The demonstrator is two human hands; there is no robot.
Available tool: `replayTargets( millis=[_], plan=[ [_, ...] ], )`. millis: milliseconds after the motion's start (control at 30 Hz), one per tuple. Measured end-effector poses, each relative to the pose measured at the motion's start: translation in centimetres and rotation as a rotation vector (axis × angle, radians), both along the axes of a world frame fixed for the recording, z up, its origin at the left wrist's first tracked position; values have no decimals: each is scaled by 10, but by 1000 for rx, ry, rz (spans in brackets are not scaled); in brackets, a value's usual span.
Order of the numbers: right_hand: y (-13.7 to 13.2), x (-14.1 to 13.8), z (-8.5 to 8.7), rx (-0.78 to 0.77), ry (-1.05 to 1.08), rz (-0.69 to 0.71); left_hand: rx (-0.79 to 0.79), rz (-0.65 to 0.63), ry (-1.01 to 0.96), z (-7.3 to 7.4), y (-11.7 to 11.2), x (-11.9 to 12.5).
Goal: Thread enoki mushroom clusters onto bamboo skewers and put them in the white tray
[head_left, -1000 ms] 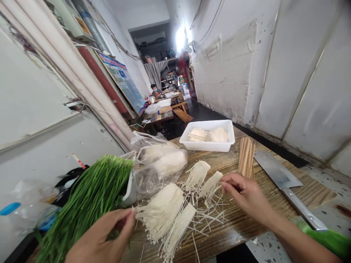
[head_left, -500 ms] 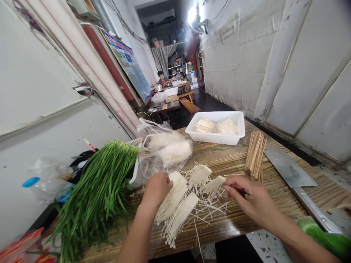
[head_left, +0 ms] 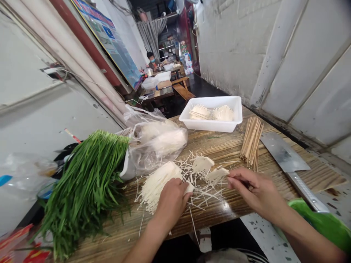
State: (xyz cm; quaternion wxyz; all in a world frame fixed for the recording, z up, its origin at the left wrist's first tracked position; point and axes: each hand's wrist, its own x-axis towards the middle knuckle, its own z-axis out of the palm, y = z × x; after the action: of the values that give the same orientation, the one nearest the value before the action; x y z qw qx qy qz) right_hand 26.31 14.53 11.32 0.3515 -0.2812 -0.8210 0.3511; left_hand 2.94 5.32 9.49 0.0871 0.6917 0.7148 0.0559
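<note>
the left hand (head_left: 171, 202) now lies on the near right edge of the enoki (head_left: 157, 182) heap in the middle of the table (head_left: 219, 149). its fingers (head_left: 184, 193) are curled down and closed on a small clump at the heap's side. seen from the back, how much they hold is hidden. 1 s ago this hand was down by the chives (head_left: 85, 182), palm half up. 0.5 s ago it sat on the far top of the heap. so it has come across and then drawn back toward the body, and the work now looks to be parting 1 clump from the heap.

the right hand (head_left: 255, 191) has hardly shifted. its thumb and forefinger stay pressed together at the edge of a flat tuft (head_left: 216, 173) just right of the heap. whether they grip the tuft or something thin i cannot tell.

the heap looks tighter than before, with loose strands around it. the bag (head_left: 156, 144), tray (head_left: 211, 126), skewers (head_left: 251, 142) and cleaver (head_left: 285, 157) lie as they did. the view has tipped down.
</note>
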Motion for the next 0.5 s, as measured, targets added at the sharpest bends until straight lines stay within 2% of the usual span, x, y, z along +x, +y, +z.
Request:
replayTargets(
  millis=[100, 267, 500],
  plan=[
    [-1, 1, 1, -8, -22, 9, -7, 82, 31, -8, -1, 6],
    [-2, 5, -1, 0, -25, -24, -18, 127, 66, -11, 5, 6],
    [0, 10, -2, -32, -23, -25, 32, 216, -22, -11, 7, 12]
  ],
)
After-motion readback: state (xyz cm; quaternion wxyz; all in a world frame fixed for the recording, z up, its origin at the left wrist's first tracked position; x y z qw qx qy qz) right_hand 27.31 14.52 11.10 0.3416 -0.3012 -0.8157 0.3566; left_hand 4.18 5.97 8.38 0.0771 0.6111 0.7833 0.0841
